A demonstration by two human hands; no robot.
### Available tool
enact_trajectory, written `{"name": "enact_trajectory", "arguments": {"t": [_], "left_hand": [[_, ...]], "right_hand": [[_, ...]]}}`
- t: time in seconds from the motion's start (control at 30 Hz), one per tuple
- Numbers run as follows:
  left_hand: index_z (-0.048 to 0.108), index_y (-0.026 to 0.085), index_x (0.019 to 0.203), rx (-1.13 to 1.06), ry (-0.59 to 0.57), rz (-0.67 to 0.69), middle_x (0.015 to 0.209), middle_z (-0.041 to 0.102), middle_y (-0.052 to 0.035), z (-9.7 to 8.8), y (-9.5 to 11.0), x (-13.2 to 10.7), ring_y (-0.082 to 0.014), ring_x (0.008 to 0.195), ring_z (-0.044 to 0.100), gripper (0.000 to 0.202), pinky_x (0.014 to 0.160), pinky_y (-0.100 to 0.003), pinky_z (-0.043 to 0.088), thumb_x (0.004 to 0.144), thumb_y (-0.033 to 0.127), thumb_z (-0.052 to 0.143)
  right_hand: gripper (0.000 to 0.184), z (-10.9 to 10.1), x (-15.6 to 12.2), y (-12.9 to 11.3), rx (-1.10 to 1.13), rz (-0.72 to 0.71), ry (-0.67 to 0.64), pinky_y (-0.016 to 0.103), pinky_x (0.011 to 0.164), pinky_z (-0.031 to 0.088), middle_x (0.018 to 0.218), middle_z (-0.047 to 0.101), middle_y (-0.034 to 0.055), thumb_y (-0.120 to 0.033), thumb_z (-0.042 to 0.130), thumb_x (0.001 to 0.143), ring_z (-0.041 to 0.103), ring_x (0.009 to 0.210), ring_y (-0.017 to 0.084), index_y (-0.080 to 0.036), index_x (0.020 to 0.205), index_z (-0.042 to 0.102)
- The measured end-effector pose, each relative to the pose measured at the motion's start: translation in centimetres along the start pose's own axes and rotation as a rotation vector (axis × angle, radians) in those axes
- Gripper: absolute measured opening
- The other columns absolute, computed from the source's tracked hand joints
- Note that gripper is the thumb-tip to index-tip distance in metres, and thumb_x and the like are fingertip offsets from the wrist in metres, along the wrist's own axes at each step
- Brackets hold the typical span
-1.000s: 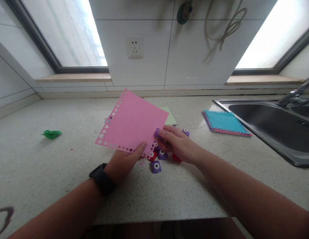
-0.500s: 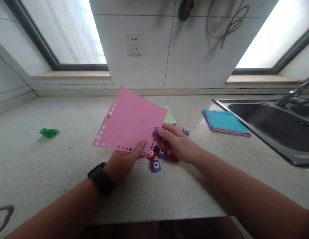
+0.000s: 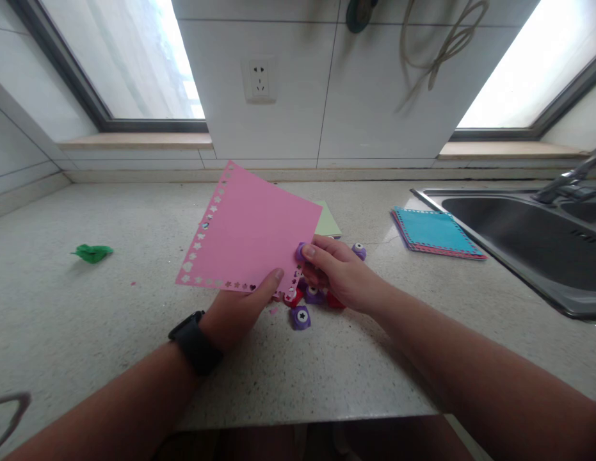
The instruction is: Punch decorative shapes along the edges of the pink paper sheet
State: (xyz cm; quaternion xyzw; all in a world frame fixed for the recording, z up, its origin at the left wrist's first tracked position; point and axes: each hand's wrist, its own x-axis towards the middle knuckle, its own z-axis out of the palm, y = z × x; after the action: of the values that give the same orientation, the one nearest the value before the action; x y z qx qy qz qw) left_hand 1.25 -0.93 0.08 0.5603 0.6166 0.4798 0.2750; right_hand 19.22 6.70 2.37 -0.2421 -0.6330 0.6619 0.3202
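Observation:
My left hand (image 3: 240, 307) pinches the near edge of a pink paper sheet (image 3: 252, 240), lifted and tilted above the counter; shapes are punched along its left and near edges. My right hand (image 3: 338, 272) grips a small purple punch (image 3: 301, 251) clamped on the sheet's right edge, thumb pressed on top. Under the hands lie more small punches, purple (image 3: 301, 316) and red (image 3: 294, 297). Another purple punch (image 3: 359, 250) sits just beyond my right hand.
A pale green sheet (image 3: 328, 221) lies behind the pink one. A stack of blue and pink sheets (image 3: 434, 234) lies beside the steel sink (image 3: 528, 237) at right. A green scrap (image 3: 92, 252) rests far left. A wall socket (image 3: 258, 78) and windows stand behind.
The pink sheet with both hands has shifted slightly left and up in view; the grip on sheet and punch stays the same.

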Motion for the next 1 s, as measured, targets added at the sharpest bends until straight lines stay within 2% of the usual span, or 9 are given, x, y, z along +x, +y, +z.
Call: {"name": "enact_trajectory", "arguments": {"t": [0.13, 0.33, 0.4, 0.57, 0.8, 0.9, 1.0], "left_hand": [[0.070, 0.025, 0.101, 0.057, -0.021, -0.005, 0.112, 0.076, -0.0046, -0.16, 0.03, -0.11, -0.0249, 0.116, 0.065, 0.028, 0.113, -0.043, 0.042, 0.086, 0.046, 0.061], [0.070, 0.024, 0.090, 0.072, -0.022, -0.032, 0.098, 0.079, -0.0059, -0.18, -0.32, -0.15, -0.0256, 0.099, 0.072, 0.028, 0.107, -0.044, 0.049, 0.086, 0.050, 0.062], [0.070, 0.023, 0.090, 0.073, -0.026, -0.033, 0.100, 0.079, -0.0058, -0.17, -0.41, -0.16, -0.0254, 0.103, 0.072, 0.027, 0.109, -0.043, 0.047, 0.086, 0.049, 0.061], [0.071, 0.024, 0.106, 0.071, -0.030, 0.013, 0.118, 0.075, -0.0062, -0.09, -0.31, -0.13, -0.0243, 0.119, 0.065, 0.031, 0.115, -0.043, 0.042, 0.087, 0.046, 0.060], [0.071, 0.026, 0.110, 0.048, -0.057, 0.036, 0.119, 0.075, -0.0034, -0.02, 0.10, -0.22, -0.0217, 0.128, 0.059, 0.030, 0.118, -0.040, 0.037, 0.089, 0.042, 0.058], [0.071, 0.025, 0.109, 0.063, -0.054, 0.030, 0.117, 0.075, -0.0034, -0.06, 0.01, -0.20, -0.0225, 0.123, 0.063, 0.031, 0.117, -0.040, 0.039, 0.088, 0.044, 0.058], [0.072, 0.025, 0.104, 0.068, -0.088, 0.007, 0.106, 0.078, -0.0035, -0.12, 0.03, -0.14, -0.0235, 0.112, 0.069, 0.031, 0.112, -0.040, 0.045, 0.088, 0.046, 0.056]], "right_hand": [[0.029, 0.00, 0.01, -0.07, 0.003, -0.009, -0.009, 0.025, 0.049, 0.026, 0.063, 0.047, -0.0044, -0.045, 0.057, 0.095, 0.037, 0.053, 0.010, -0.020, 0.081, 0.052], [0.029, 0.13, 0.11, 0.00, 0.020, -0.010, 0.007, 0.026, 0.049, 0.026, 0.062, 0.047, -0.0044, -0.046, 0.058, 0.094, 0.037, 0.052, 0.010, -0.020, 0.081, 0.053], [0.028, 0.16, 0.15, 0.04, 0.031, -0.011, 0.006, 0.026, 0.048, 0.026, 0.062, 0.047, -0.0044, -0.045, 0.058, 0.094, 0.037, 0.052, 0.010, -0.021, 0.081, 0.052], [0.028, 0.19, 0.26, 0.19, 0.063, -0.024, -0.005, 0.026, 0.049, 0.025, 0.062, 0.046, -0.0047, -0.044, 0.058, 0.095, 0.037, 0.052, 0.010, -0.020, 0.080, 0.053], [0.030, 0.29, 0.27, 0.26, 0.090, -0.028, -0.008, 0.026, 0.048, 0.024, 0.060, 0.044, -0.0059, -0.044, 0.058, 0.095, 0.035, 0.051, 0.009, -0.020, 0.079, 0.051], [0.031, 0.28, 0.29, 0.34, 0.097, -0.026, -0.002, 0.026, 0.048, 0.023, 0.060, 0.044, -0.0060, -0.045, 0.058, 0.095, 0.035, 0.050, 0.009, -0.020, 0.078, 0.051], [0.032, 0.27, 0.33, 0.42, 0.107, -0.020, 0.008, 0.026, 0.048, 0.022, 0.060, 0.044, -0.0059, -0.045, 0.059, 0.094, 0.034, 0.050, 0.009, -0.020, 0.076, 0.050]]}}
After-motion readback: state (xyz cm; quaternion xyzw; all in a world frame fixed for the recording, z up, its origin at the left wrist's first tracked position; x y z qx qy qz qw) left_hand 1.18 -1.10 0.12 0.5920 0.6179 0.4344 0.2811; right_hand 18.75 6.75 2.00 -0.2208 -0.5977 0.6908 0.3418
